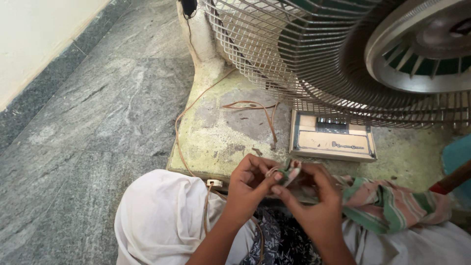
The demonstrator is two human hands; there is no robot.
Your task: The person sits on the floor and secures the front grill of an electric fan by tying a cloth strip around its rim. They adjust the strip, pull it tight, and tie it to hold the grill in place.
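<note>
My left hand and my right hand meet over my lap, fingertips together. Both pinch the corner of a striped green, pink and white cloth, which trails off to the right. A small pale round piece seems wrapped in that corner between my fingers; I cannot tell what it is. A thin brown wire runs from the fan base down past my left wrist.
A large table fan with a wire grille lies tilted on its stained yellowish base, with a beige switch panel in front. Grey stone floor spreads left. A red-handled object pokes in at right.
</note>
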